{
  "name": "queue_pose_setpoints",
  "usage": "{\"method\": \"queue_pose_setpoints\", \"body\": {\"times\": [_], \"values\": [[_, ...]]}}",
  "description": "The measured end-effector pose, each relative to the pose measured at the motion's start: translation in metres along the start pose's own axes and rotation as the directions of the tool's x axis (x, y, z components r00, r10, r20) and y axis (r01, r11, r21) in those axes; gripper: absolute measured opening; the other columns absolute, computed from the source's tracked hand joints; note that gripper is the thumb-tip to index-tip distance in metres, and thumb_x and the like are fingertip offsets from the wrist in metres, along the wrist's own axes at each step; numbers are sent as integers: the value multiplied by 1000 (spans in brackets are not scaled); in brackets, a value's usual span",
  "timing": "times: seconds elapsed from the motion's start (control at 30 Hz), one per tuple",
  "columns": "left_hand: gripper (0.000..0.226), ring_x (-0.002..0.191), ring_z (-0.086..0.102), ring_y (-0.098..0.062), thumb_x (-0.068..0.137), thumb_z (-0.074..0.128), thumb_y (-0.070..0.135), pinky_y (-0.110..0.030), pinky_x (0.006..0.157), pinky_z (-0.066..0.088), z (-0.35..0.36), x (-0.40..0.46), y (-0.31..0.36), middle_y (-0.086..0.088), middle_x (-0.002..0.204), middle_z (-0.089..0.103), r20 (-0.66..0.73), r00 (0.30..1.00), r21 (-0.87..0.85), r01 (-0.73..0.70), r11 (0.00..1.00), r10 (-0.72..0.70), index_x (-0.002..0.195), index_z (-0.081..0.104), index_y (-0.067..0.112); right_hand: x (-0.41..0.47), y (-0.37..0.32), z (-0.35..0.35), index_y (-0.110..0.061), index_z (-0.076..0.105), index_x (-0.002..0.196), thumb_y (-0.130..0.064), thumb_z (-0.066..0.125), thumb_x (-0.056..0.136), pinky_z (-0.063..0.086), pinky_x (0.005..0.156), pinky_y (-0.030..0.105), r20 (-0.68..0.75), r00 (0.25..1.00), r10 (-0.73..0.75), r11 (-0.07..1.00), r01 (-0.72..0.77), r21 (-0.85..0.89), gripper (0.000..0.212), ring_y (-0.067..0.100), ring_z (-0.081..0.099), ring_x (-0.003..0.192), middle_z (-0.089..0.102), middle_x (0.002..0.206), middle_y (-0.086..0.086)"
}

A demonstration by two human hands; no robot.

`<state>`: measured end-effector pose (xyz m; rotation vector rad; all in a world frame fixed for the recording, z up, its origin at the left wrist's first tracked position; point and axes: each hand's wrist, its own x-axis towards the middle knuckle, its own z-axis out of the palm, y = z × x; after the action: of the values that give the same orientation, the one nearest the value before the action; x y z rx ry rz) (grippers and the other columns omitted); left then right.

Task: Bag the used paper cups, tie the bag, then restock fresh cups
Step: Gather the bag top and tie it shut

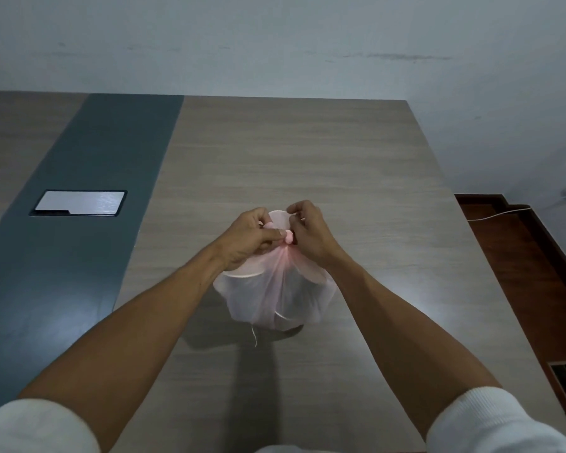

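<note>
A thin, see-through pink plastic bag point(275, 299) stands on the wooden table point(340, 165) in the middle of the view, with white paper cups showing through its sides. Its neck is gathered into a small pink knot point(288, 238) at the top. My left hand point(249, 237) pinches the bag's twisted top from the left, and my right hand point(307, 233) pinches it from the right, right at the knot. A pale loop of the bag's loose end point(280, 219) sticks up between my fingers. No fresh cups are in view.
A dark grey strip point(89, 197) runs along the table's left part, with a shiny rectangular flap point(79, 203) set in it. The table's right edge drops to a reddish-brown floor point(517, 256) with a white cable point(500, 214). A pale wall stands behind.
</note>
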<state>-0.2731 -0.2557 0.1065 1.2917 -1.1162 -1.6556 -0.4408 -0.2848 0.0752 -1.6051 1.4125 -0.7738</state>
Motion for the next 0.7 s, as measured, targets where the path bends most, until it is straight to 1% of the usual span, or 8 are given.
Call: {"method": "queue_pose_setpoints", "body": {"times": [0.07,0.2,0.27,0.37,0.5,0.6,0.63,0.7], "values": [[35,39,32,-7,92,64,-5,-18,36,24,-2,3,-4,-10,60,50,-2,998,-84,69,994,-70,79,41,16,-2,2,0,-16,55,114,-14,43,102,54,78,41,19,999,46,991,-48,123,17,19,64,89,64,103,10],[33,37,27,-8,94,62,-3,-20,37,21,-9,8,-14,-11,65,48,-50,991,-194,114,974,-125,78,40,16,-5,-5,-2,-9,57,104,-16,47,103,53,74,37,38,997,62,975,-69,210,13,12,64,79,63,90,3],[34,37,28,-8,93,63,-3,-21,37,22,-11,9,-15,-10,61,47,-93,989,-181,97,979,-116,78,40,17,-6,-9,-5,-6,61,86,-26,51,99,50,74,42,30,999,34,971,-40,237,26,16,61,76,61,82,6],[31,37,32,-10,92,64,-3,-23,39,23,-14,13,-11,-15,66,53,-167,983,-155,55,986,-81,79,42,15,-11,-13,-15,7,54,69,-39,58,100,38,63,35,110,992,-58,988,41,149,55,21,46,66,48,69,16],[26,41,39,-13,89,74,6,-24,41,30,-17,14,-9,-11,59,55,-262,962,-78,55,995,-74,79,51,12,-11,-14,-22,10,64,76,-23,67,97,45,70,34,189,977,-95,991,112,-77,39,23,53,77,58,95,31],[22,54,59,-17,83,81,6,-23,43,47,-21,13,-5,-13,71,64,-447,893,30,63,998,-43,82,59,6,-7,-7,-29,-5,66,77,-23,67,97,47,80,30,202,978,-52,985,83,-150,27,14,56,87,53,110,18],[23,60,63,-17,81,83,5,-22,45,50,-26,13,-5,-12,77,65,-505,863,61,73,996,-32,82,60,6,-5,-4,-33,-12,66,78,-25,68,97,44,85,26,210,977,-33,984,68,-164,23,5,54,91,50,116,11],[25,69,63,-18,77,86,8,-24,51,49,-39,14,-8,-10,82,67,-569,822,160,103,982,6,80,62,7,-2,3,-36,-18,67,82,-29,69,96,40,93,23,240,971,-10,977,61,-206,18,2,51,99,45,122,3]]}}
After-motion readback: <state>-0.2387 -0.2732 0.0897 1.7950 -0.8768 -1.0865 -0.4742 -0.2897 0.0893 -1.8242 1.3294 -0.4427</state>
